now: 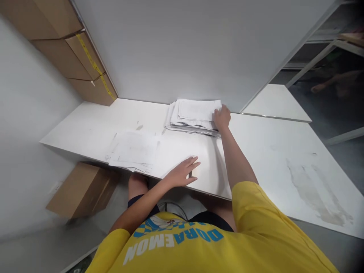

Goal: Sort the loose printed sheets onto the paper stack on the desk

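Observation:
My right hand (223,117) is at the right end of a thick stack of white papers (199,110), its fingers curled over the edge of the upper sheets. The stack is slightly uneven and lies against the upright panel. My left hand (183,172) rests low over the table near its front edge, fingers stretched out and thumb apart. A small dark and beige patch shows between that thumb and the fingers; I cannot make out what it is. To the left, a looser pile of papers (133,149) lies at the front edge.
The white table (256,151) runs along a grey panel (184,49). Cardboard boxes (62,57) with a yellow tape measure (91,60) stand at the back left. Another cardboard box (76,189) is below the table. Smudges mark the right end. Another person's hand (318,88) shows at far right.

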The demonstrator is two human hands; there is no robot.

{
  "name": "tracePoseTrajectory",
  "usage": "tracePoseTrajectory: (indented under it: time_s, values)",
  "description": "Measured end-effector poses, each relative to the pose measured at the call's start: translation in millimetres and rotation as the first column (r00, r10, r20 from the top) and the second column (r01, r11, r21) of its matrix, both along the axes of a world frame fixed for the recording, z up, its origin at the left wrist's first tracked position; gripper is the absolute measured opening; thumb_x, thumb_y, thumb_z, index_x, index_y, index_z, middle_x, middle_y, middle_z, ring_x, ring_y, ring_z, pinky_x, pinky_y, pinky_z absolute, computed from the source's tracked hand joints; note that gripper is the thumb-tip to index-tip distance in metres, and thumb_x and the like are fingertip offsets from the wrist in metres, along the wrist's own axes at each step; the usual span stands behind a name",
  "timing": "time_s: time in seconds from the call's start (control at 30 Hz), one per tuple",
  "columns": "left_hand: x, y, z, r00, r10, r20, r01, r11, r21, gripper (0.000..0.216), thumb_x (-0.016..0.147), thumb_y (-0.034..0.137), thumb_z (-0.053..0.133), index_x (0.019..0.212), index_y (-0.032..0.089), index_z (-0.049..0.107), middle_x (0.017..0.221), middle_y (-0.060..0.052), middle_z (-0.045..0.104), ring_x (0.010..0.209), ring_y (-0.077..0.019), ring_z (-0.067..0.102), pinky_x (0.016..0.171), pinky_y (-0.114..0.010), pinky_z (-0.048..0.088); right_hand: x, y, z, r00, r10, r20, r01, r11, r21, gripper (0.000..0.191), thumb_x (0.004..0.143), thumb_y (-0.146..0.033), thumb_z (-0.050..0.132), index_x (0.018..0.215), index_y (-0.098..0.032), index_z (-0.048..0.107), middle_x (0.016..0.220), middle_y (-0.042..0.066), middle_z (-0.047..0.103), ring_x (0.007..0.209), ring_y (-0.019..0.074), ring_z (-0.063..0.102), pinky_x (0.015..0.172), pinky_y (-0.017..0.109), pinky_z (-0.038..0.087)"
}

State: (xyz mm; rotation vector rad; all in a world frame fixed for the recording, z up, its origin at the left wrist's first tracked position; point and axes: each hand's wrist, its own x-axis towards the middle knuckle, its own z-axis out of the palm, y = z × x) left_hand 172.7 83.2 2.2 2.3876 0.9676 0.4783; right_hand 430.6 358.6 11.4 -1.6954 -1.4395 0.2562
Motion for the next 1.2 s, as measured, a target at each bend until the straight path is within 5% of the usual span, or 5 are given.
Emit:
tracePoseTrajectory:
  time_s: [0.23,0.4,0.57,0.9,1.2]
  values:
    - [7.2,-1.2,-5.7,1.0,-0.028,-0.012,0.028,0.999,0.023,0.075,0.095,0.044,0.052,0.158,0.017,0.023,0.167,-0.012,0.015,0.156,-0.0265,0.01,0.128,-0.041,0.019,20.3,-106.7,-38.9,0.997,0.051,0.054,-0.062,0.973,0.221,0.068,0.098,-0.054,0.019,0.146,-0.014,0.045,0.153,0.018,0.043,0.148,0.0307,0.032,0.12,0.058,0.021]
    - [0.2,-15.9,10.4,0.998,0.048,-0.039,-0.046,0.997,0.055,0.081,0.096,0.046,0.045,0.16,0.019,0.004,0.168,-0.01,0.005,0.156,-0.0258,-0.001,0.129,-0.047,0.007,47.2,-205.7,-44.4,0.983,0.159,0.088,-0.158,0.987,-0.02,0.062,0.099,-0.049,0.024,0.142,-0.013,0.05,0.15,0.02,0.048,0.144,0.0305,0.04,0.119,0.059,0.026]
    - [-64.1,-25.8,20.1,0.851,0.485,-0.201,-0.471,0.875,0.114,0.08,0.094,0.045,0.048,0.159,0.016,0.01,0.168,-0.013,0.006,0.155,-0.0318,-0.006,0.126,-0.055,0.003,51.2,-278.7,-41.6,0.978,0.102,0.182,-0.044,0.953,-0.299,0.05,0.099,-0.04,0.028,0.133,-0.019,0.058,0.15,0.017,0.048,0.144,0.0333,0.038,0.116,0.072,0.013]
    - [-156.2,-59.3,4.8,0.599,0.801,-0.009,-0.796,0.597,0.097,0.046,0.093,0.036,0.054,0.134,0.017,0.059,0.14,-0.013,0.06,0.136,-0.0294,0.051,0.118,-0.046,0.037,43.1,-284.7,-42.2,0.973,0.074,0.219,-0.006,0.956,-0.295,0.047,0.098,-0.038,0.032,0.134,-0.02,0.057,0.152,0.016,0.046,0.145,0.0345,0.036,0.115,0.07,0.014]
    - [-157.5,-72.4,-3.5,0.643,0.759,0.096,-0.765,0.635,0.108,0.046,0.089,0.008,0.039,0.121,0.021,0.069,0.132,-0.004,0.067,0.136,-0.0232,0.053,0.119,-0.047,0.038,42.9,-286.5,-43.7,0.972,0.066,0.225,0.008,0.951,-0.311,0.051,0.096,-0.038,0.034,0.136,-0.017,0.055,0.155,0.015,0.043,0.146,0.0319,0.033,0.119,0.064,0.013]
